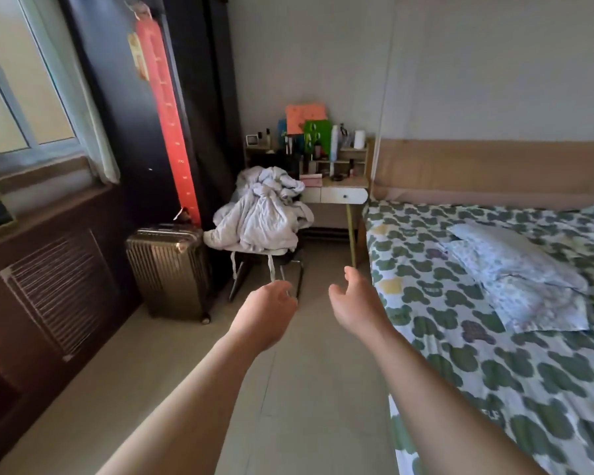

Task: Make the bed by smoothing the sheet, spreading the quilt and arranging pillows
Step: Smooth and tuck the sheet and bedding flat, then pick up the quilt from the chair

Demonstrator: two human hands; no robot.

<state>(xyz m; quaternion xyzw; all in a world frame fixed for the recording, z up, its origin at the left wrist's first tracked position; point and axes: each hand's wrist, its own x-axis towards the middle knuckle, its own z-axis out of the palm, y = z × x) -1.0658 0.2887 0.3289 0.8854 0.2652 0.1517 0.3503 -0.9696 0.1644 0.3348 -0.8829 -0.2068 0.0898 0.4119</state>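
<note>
A bedroom with a pale tiled floor (288, 389) and plain light walls. The bed runs along the right side, with a tan padded headboard (494, 169) against the far wall. Its sheet (460, 354), white with green blotches and a few yellow ones, lies over the mattress with shallow creases. Two pale patterned pillows lie on the sheet, well short of the headboard. The upper pillow (504, 248) overlaps the lower pillow (542, 303), and both are skewed across the bed.

The quilt (264, 214), pale lilac-grey, is off the bed. It sits in a crumpled heap on a dark-framed chair (301, 274) at the far end of the room, with its ties dangling below the seat. Just behind it stands a small dressing table (336, 195) with a white drawer, its shelves crowded with bottles and coloured boxes.

Left of the chair stands a ribbed bronze suitcase (168, 265) in front of a dark wardrobe (124, 114), down which a long red banner (167, 108) hangs. A window (21, 97) and a slatted radiator cover (62, 286) fill the left wall.

Both bare arms reach forward over the floor toward the chair. The left hand (268, 310) and the right hand (354, 299) are near each other but apart, fingers loosely curled. Neither holds anything or touches the quilt.
</note>
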